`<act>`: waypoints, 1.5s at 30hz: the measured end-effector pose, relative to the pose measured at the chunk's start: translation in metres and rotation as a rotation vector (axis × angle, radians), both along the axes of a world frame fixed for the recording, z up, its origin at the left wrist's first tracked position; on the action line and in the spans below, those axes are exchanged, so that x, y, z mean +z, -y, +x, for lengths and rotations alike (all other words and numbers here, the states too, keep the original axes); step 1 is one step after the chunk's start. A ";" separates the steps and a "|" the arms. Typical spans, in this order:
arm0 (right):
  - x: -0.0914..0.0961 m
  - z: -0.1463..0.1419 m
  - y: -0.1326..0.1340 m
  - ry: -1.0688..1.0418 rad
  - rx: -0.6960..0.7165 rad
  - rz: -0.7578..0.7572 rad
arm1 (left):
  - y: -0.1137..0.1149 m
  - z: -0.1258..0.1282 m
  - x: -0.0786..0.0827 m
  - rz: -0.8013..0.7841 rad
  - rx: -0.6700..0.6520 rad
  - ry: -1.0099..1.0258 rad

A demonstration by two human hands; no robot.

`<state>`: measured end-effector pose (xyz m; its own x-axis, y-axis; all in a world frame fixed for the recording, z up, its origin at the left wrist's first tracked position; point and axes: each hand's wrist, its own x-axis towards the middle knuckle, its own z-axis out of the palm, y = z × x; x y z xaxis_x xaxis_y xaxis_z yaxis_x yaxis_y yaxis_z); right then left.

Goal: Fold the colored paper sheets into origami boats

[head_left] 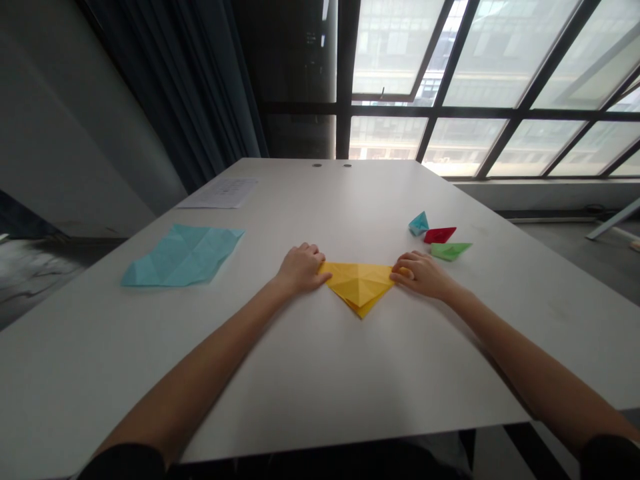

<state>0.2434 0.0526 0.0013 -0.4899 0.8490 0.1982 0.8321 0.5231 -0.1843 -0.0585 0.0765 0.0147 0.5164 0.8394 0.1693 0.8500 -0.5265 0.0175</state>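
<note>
Yellow paper (359, 275), folded into a triangle, lies on the bench (280, 380) in front of me, tip toward me. My left hand (303, 268) is clamped on its left corner, right hand (419, 273) pinching the right, well apart, probably to stop layers slipping. Blue sheet (187, 257) sits left, seemingly out of the way.

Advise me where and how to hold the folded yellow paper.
Probably by the two outer corners of the folded yellow paper's long far edge: left hand from the left, right hand from the right. It lies as a triangle pointing toward the person; the layers' near tips don't line up, so gripping there could shift them.
</note>
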 end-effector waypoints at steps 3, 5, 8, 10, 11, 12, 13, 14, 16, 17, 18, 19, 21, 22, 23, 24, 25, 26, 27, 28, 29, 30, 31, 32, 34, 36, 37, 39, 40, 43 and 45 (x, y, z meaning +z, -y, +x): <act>-0.006 -0.014 0.004 -0.008 0.022 0.027 | 0.009 0.018 -0.006 -0.047 -0.211 0.051; -0.010 -0.022 0.007 -0.039 0.082 0.020 | 0.015 0.027 -0.011 -0.096 -0.299 0.085; -0.014 -0.032 0.011 -0.104 0.143 0.004 | 0.023 0.038 -0.017 -0.104 -0.244 0.125; -0.015 -0.038 0.013 -0.133 0.128 0.002 | 0.029 0.043 -0.019 -0.090 -0.175 0.138; -0.015 -0.041 0.014 -0.139 0.111 0.001 | 0.032 0.045 -0.021 -0.087 -0.151 0.137; -0.015 -0.043 0.015 -0.139 0.094 0.000 | 0.034 0.047 -0.022 -0.089 -0.133 0.134; -0.016 -0.044 0.016 -0.134 0.083 -0.004 | 0.036 0.049 -0.024 -0.098 -0.119 0.126; -0.016 -0.045 0.016 -0.121 0.078 -0.010 | 0.038 0.050 -0.026 -0.114 -0.107 0.115; -0.018 -0.046 0.016 -0.077 0.081 -0.042 | 0.039 0.051 -0.030 -0.168 -0.084 0.088; -0.020 -0.045 0.016 -0.048 0.085 -0.068 | 0.039 0.051 -0.032 -0.200 -0.073 0.074; -0.021 -0.045 0.016 -0.019 0.089 -0.097 | 0.039 0.051 -0.033 -0.230 -0.065 0.060; -0.022 -0.044 0.016 0.008 0.091 -0.127 | 0.039 0.051 -0.034 -0.256 -0.059 0.047; -0.024 -0.042 0.015 0.053 0.091 -0.176 | 0.037 0.051 -0.034 -0.288 -0.037 0.024; -0.025 -0.041 0.015 0.072 0.088 -0.195 | 0.037 0.051 -0.034 -0.298 -0.016 0.012; -0.025 -0.041 0.015 0.089 0.082 -0.211 | 0.037 0.051 -0.033 -0.305 0.015 0.000; -0.025 -0.040 0.015 0.105 0.073 -0.226 | 0.037 0.051 -0.032 -0.312 0.051 -0.013; -0.025 -0.039 0.015 0.119 0.061 -0.242 | 0.037 0.050 -0.031 -0.319 0.089 -0.028; -0.024 -0.037 0.015 0.132 0.044 -0.259 | 0.037 0.050 -0.030 -0.329 0.121 -0.045; -0.023 -0.035 0.015 0.144 0.025 -0.276 | 0.037 0.048 -0.029 -0.340 0.146 -0.064; -0.022 -0.032 0.016 0.156 0.005 -0.294 | 0.038 0.047 -0.028 -0.352 0.166 -0.082; -0.021 -0.029 0.016 0.168 -0.017 -0.315 | 0.038 0.044 -0.026 -0.363 0.182 -0.097; -0.019 -0.025 0.016 0.181 -0.040 -0.337 | 0.038 0.042 -0.025 -0.375 0.197 -0.110; -0.017 -0.021 0.017 0.194 -0.063 -0.360 | 0.038 0.038 -0.024 -0.386 0.214 -0.119; -0.015 -0.016 0.017 0.207 -0.087 -0.384 | 0.038 0.035 -0.023 -0.397 0.233 -0.126; -0.012 -0.008 0.016 0.235 -0.136 -0.431 | 0.036 0.028 -0.021 -0.421 0.269 -0.140; -0.010 0.000 0.015 0.257 -0.175 -0.466 | 0.034 0.022 -0.020 -0.441 0.299 -0.158; -0.009 0.003 0.014 0.263 -0.185 -0.478 | 0.033 0.020 -0.019 -0.446 0.312 -0.169; -0.009 0.008 0.012 0.267 -0.188 -0.486 | 0.032 0.017 -0.019 -0.450 0.328 -0.190; -0.010 0.010 0.011 0.264 -0.184 -0.482 | 0.031 0.016 -0.018 -0.450 0.334 -0.201; -0.011 0.013 0.008 0.243 -0.167 -0.434 | 0.028 0.015 -0.013 -0.454 0.324 -0.224; -0.009 0.012 0.006 0.202 -0.156 -0.363 | 0.026 0.014 -0.008 -0.458 0.295 -0.222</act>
